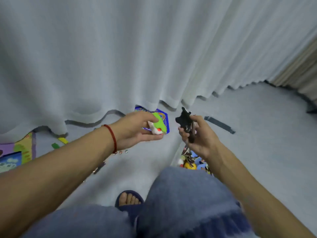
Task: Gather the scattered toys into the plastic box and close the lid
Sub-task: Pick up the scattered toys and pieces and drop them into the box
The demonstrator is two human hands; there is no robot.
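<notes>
My left hand grips a green and white toy gun with an orange dot, held above the floor. Just to its right, my right hand holds a black toy with jagged edges, raised upright. Below my right wrist lies a pile of colourful toys, partly hidden by my knee; I cannot tell whether they sit in the plastic box. A blue card lies on the floor behind the gun.
White curtains hang close ahead and reach the grey floor. A colourful play mat and a blue book lie at the left. Small green and yellow pieces, several beads and a dark strip lie scattered.
</notes>
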